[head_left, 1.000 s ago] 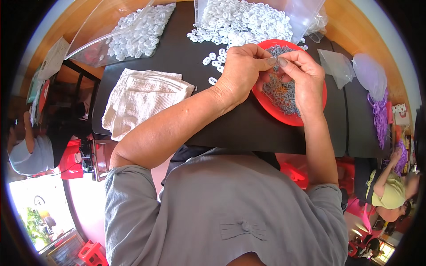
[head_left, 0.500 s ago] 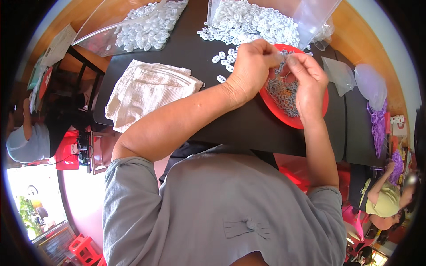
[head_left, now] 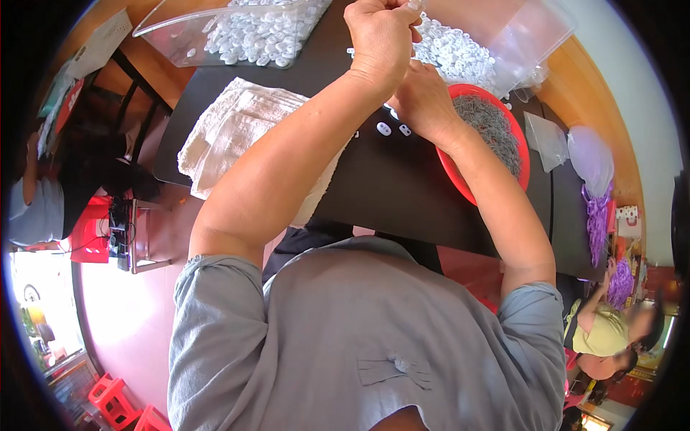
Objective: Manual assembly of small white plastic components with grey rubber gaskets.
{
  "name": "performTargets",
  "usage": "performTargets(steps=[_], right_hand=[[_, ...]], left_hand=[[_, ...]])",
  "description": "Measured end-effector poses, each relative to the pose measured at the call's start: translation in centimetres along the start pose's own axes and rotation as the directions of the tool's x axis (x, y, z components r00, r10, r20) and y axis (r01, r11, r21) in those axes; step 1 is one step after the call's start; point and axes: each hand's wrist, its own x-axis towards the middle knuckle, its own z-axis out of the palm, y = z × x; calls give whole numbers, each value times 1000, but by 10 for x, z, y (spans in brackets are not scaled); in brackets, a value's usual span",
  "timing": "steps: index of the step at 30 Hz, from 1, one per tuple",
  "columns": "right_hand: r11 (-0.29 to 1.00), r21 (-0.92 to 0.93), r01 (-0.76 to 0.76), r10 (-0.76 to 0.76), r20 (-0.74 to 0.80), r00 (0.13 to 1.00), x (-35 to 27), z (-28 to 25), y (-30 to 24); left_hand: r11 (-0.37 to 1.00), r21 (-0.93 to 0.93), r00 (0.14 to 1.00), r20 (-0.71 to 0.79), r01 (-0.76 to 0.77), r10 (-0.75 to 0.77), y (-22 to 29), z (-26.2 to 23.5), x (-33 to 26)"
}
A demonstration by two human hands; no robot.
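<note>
Your left hand point(head_left: 381, 36) pinches a small white piece tight above the right hand point(head_left: 424, 100), whose fingers are hidden, so a bump could drop it into the red bowl point(head_left: 519, 136).

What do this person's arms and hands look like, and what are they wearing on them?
Both arms are bare from the upper arm down, below short grey sleeves of a loose grey shirt. The left hand and right hand are bare: no gloves, and no watch, bracelet or ring that I can see.
</note>
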Motion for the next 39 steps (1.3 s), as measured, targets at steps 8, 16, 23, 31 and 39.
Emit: performTargets(steps=[8,16,23,31,39], right_hand=[[995,99,-30,25,56,998,2,10,0],[969,235,80,-40,-170,985,-19,-26,0],[810,569,-146,254,-117,960,-56,-78,7],[876,472,-101,284,-334,899,-57,-70,-9],[852,517,-82,317,-386,866,-58,-54,-13]], left_hand=[[998,49,999,-20,45,-44,-7,-5,7],[992,52,992,55,114,-117,-16,-11,11],[875,-160,879,229,457,-418,-36,7,-32],[665,-402,773,245,630,-585,-36,18,-58],[655,-346,739,247,671,-626,-24,14,-49]])
